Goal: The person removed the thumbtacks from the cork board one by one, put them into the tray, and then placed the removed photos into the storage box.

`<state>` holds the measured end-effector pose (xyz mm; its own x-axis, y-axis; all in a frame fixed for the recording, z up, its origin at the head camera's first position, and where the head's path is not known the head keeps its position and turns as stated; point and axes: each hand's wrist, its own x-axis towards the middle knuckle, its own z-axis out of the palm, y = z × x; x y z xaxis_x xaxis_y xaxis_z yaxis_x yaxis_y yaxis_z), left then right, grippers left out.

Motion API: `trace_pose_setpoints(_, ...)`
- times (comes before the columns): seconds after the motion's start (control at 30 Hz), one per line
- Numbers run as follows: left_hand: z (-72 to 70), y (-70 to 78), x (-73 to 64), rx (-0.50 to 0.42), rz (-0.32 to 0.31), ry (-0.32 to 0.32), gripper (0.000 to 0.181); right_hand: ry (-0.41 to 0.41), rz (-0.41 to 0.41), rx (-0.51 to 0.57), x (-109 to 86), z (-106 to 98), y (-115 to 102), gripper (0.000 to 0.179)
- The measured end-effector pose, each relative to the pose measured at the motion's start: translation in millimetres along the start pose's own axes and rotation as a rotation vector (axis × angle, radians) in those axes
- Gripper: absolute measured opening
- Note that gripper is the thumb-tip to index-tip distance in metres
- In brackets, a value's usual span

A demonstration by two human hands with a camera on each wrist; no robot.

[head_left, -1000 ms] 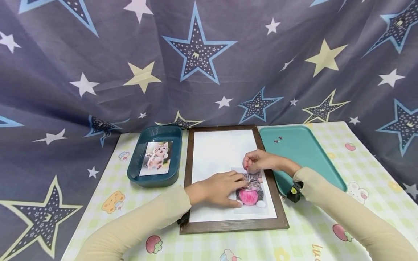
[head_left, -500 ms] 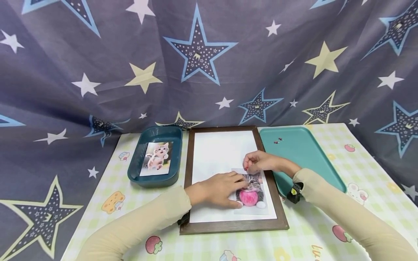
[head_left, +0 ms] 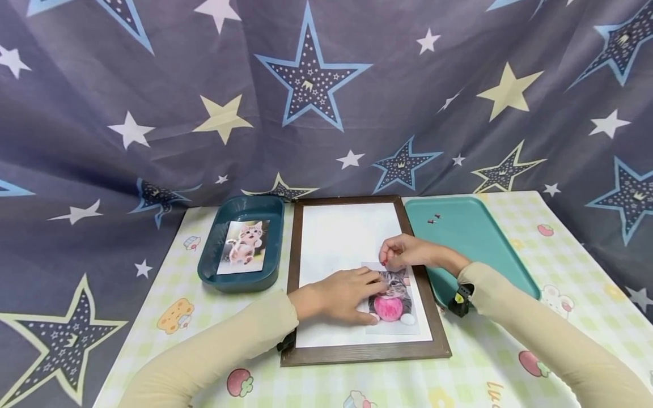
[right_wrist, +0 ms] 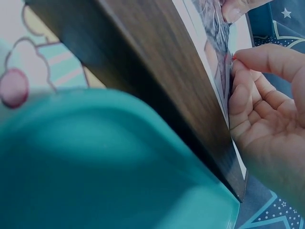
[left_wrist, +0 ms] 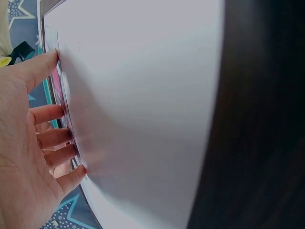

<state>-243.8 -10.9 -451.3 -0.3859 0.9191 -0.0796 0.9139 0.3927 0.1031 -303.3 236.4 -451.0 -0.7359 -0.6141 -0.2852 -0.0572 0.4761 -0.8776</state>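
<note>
Right of centre, my right grip [head_left: 405, 251] pinches red pushpin [head_left: 384, 263] at top edge of kitten photo [head_left: 390, 309]; left grip [head_left: 342, 294], fingers spread, steadies photo. Best press pin straight.

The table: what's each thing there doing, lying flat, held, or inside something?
Left grip: resting on the grey cat picture.
Right grip: pinching a red pin.
Red pin: held; can't tell if pushed in.
Grey cat picture: face up on the white board.
White board: lying flat, brown frame around it.
Kitten picture: face up in the blue bin.
Blue bin: open-topped.
Green tray: flat, holding loose pins.
</note>
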Motion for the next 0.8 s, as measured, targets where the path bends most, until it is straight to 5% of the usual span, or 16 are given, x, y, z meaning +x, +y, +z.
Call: trace_pose_setpoints(0.8, 1.1, -0.2, -0.2, -0.003, -0.019, -0.02, 0.074, -0.006, -0.011, 0.013, 0.0, 0.1, 1.2, 0.014)
